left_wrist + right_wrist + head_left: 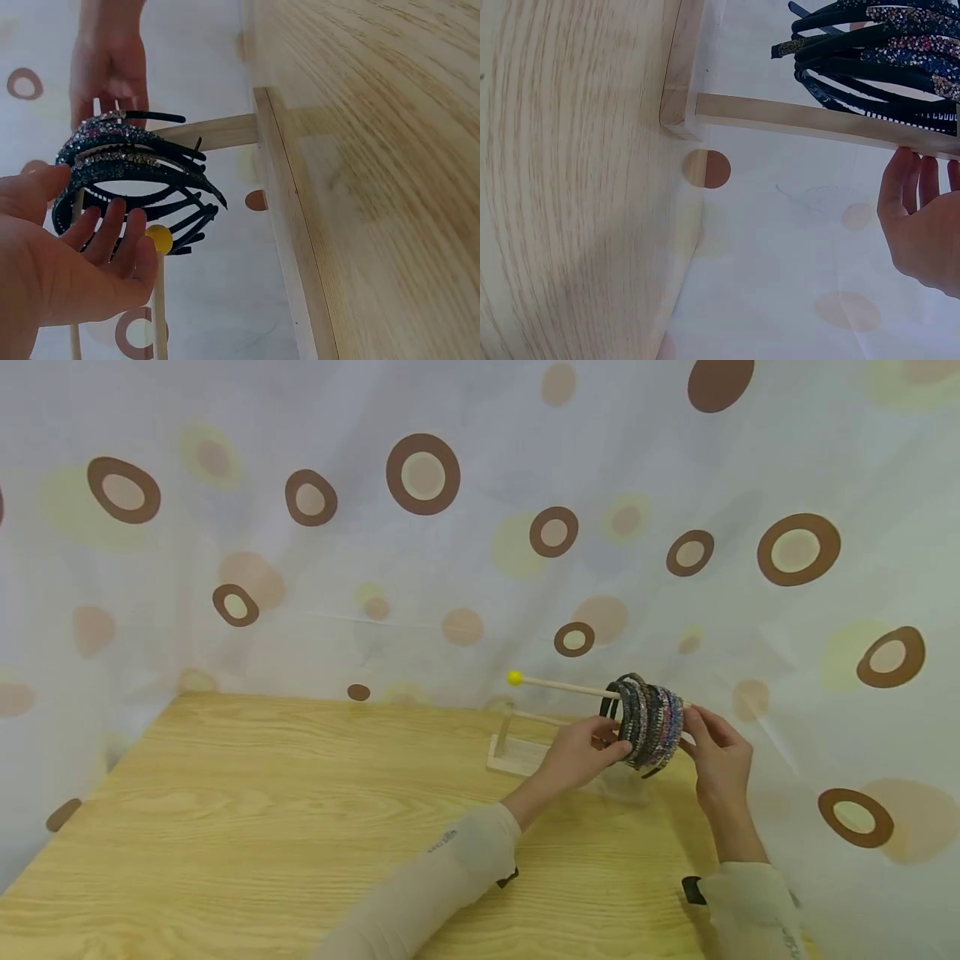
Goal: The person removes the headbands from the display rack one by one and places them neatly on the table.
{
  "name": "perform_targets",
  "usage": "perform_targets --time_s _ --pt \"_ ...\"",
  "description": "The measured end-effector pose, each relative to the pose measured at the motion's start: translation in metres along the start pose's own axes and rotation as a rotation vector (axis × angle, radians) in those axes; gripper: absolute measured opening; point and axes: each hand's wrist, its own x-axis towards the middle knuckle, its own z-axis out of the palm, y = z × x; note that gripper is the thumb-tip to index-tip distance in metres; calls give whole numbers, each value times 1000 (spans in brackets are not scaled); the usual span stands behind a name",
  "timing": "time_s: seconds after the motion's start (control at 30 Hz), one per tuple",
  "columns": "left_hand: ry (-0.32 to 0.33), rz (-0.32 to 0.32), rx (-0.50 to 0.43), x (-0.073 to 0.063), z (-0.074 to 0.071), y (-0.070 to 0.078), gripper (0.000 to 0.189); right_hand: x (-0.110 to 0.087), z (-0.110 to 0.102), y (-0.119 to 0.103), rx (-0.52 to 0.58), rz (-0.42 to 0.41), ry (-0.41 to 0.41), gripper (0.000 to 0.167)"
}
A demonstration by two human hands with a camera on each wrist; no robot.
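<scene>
A thick bunch of headbands [651,727] hangs on a pale wooden stand [517,762], between three and four o'clock from the middle of the head view. The headbands are curved and dark, crusted with glitter and beads in black, silver, pink and blue, their slim ends fanning out. Toward ten o'clock from them, a smooth round rod [566,686] of the stand ends in a shiny yellow ball [513,677]. At about eight o'clock, the left hand [579,753] grasps the bunch, thumb outside and fingers bent within the loops. At about four o'clock, the right hand [722,756] grips the stand's flat end bar. Both cream sleeves [427,885] carry small dark lettering, too blurred to read surely. The bench [300,827] below has yellowish wood grain; behind it, a white sheet [480,568] is printed with brown rings and peach and lime spots.
</scene>
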Motion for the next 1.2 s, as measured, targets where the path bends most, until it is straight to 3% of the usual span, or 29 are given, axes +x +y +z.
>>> perform_targets --time_s 0.2,0.4,0.67,1.2 --pt "77 -4 10 1 10 7 40 0 -1 -1 -2 -1 -9 39" --pt "129 3 28 -4 10 8 36 -7 4 -10 -24 31 -23 39" --pt "176 29 35 -3 11 13 24 -1 0 -2 -45 18 -10 39" --pt "213 46 31 3 0 30 26 1 -1 -1 -60 27 -23 41"
